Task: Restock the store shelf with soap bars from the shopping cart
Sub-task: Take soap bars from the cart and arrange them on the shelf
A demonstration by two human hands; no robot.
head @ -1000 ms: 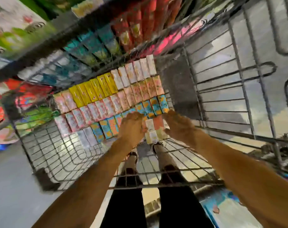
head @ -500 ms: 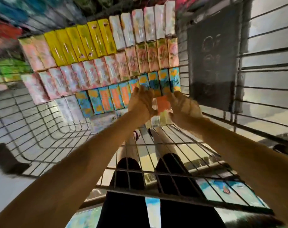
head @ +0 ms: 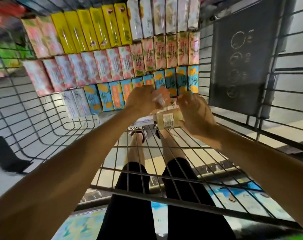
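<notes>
Print on soap bar boxes [head: 112,54] in cart [head: 35,129] illegible. Centre frame: left hand [head: 143,99] gripping peach-wrapped bar [head: 162,94]; right hand [head: 194,111] curled round pale yellow bar [head: 167,121].

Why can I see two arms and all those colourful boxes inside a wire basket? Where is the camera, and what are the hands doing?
The camera sits on a person's head and looks down, so you see their own arms and, below, their legs in black trousers. The wire basket is a shopping cart. Lying in it are rows of soap bars in boxes: yellow ones, pink flowery ones and blue ones with orange fruit. The left hand has its fingers curled round a peach-coloured soap box. The right hand reaches in beside it, over a pale yellow box; I cannot tell if it grips that one. The dark panel is fixed to the cart's end.
</notes>
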